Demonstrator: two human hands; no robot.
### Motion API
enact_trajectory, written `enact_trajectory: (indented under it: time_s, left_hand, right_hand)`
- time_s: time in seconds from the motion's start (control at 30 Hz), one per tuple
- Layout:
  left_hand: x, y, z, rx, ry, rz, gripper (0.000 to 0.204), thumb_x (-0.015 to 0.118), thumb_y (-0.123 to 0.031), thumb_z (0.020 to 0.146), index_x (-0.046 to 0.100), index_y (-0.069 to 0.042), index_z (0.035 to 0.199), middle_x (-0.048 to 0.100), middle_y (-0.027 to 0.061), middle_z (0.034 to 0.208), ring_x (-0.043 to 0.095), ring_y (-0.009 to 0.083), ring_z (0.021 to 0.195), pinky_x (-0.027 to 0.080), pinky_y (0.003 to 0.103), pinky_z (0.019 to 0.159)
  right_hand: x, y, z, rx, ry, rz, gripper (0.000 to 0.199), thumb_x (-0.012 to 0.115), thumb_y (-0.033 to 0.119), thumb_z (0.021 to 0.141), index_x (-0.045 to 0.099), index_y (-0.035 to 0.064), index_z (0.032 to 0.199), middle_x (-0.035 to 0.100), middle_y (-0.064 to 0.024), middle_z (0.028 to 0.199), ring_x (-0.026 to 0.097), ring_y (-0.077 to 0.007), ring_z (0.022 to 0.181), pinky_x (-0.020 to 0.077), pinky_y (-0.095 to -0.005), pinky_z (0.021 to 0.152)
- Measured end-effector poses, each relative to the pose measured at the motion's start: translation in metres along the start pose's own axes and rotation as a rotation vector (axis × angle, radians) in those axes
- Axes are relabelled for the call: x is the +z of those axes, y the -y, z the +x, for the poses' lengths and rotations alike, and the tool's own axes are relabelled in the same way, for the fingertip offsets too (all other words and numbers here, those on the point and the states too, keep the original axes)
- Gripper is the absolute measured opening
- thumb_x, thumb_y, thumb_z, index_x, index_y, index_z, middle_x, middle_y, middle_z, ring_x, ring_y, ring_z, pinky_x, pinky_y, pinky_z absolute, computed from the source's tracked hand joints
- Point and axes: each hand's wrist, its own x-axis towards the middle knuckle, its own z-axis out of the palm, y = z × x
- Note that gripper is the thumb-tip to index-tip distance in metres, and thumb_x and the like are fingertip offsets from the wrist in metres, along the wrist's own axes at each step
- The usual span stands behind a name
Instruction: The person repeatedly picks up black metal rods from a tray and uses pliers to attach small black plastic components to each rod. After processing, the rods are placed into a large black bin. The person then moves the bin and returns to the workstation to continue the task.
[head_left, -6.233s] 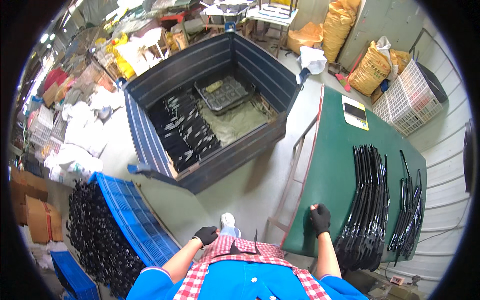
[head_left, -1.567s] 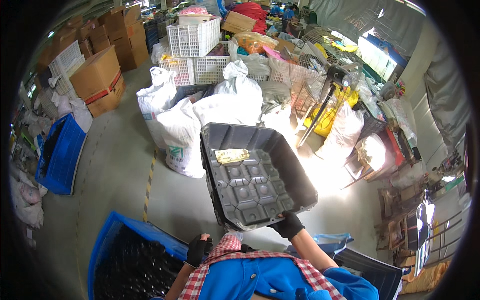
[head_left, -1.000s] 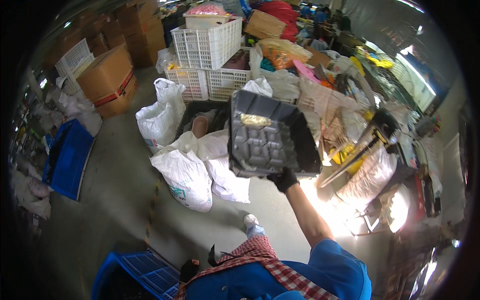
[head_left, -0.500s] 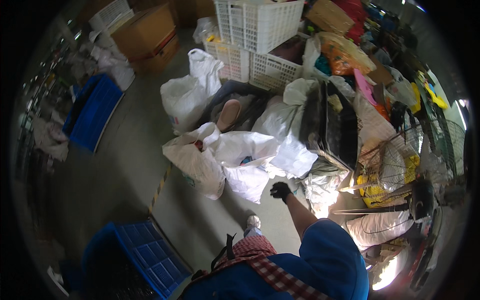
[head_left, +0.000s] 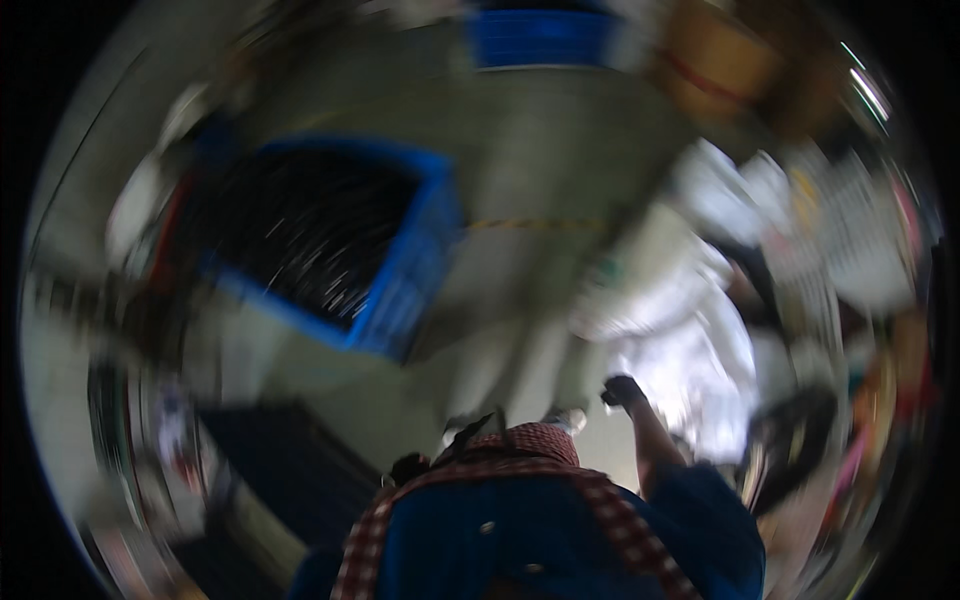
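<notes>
My right hand [head_left: 623, 392], in a black glove, hangs at the end of a bare forearm beside the bright white sacks [head_left: 690, 370]. Its fingers look loosely spread and I see nothing in them, though motion blurs them. Low by my waist, next to the checked apron [head_left: 525, 440], a dark gloved shape, my left hand [head_left: 409, 467], shows only in part. Its fingers cannot be made out. Ahead on the left stands a blue plastic crate [head_left: 440, 215] filled with shiny black pieces too smeared to name.
A second blue crate [head_left: 540, 40] stands at the far side, with a cardboard box [head_left: 715, 60] to its right. A yellow-and-black floor strip [head_left: 535, 224] crosses the grey floor. White crates [head_left: 850, 200] and piled goods line the right.
My view has swung left, so the sacks and pile now lie to the right and the filled blue crate has come into sight. My right hand stays low and empty; my left has appeared.
</notes>
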Motion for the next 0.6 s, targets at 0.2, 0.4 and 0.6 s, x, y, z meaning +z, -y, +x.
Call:
enact_trajectory:
  time_s: [0.2, 0.4, 0.6]
  left_hand:
    - [-0.068, 0.055, -0.065, -0.254, -0.427, -0.107, 0.035, 0.051, -0.036, 0.088, 0.064, -0.003, 0.093, 0.065, 0.0199, 0.092, 0.063, 0.0372, 0.085, 0.048, 0.044, 0.074]
    - [-0.115, 0.058, -0.127, -0.179, -0.942, -0.606, 0.028, 0.057, -0.027, 0.087, 0.062, -0.001, 0.098, 0.065, 0.0197, 0.095, 0.063, 0.0366, 0.091, 0.048, 0.041, 0.077]
    - [-0.147, 0.075, -0.154, -0.262, -1.189, -0.742, 0.026, 0.06, -0.023, 0.085, 0.063, -0.002, 0.1, 0.065, 0.018, 0.094, 0.063, 0.0355, 0.091, 0.049, 0.038, 0.08]
  right_hand:
    - [0.026, 0.154, 0.143, -0.164, 0.196, 0.573, 0.023, 0.06, 0.03, 0.079, 0.064, 0.007, 0.084, 0.066, -0.0175, 0.081, 0.065, -0.0326, 0.075, 0.0531, -0.0378, 0.063]
    - [-0.056, 0.456, 0.199, -0.526, 0.526, 0.665, 0.023, 0.063, 0.016, 0.085, 0.061, 0.0009, 0.102, 0.065, -0.0126, 0.092, 0.064, -0.0222, 0.075, 0.0514, -0.0349, 0.066]
    - [-0.088, 0.591, 0.259, -0.716, 0.471, 0.465, 0.024, 0.059, 0.01, 0.089, 0.055, 0.0001, 0.11, 0.066, -0.0071, 0.08, 0.062, -0.0122, 0.068, 0.0484, -0.0263, 0.062]
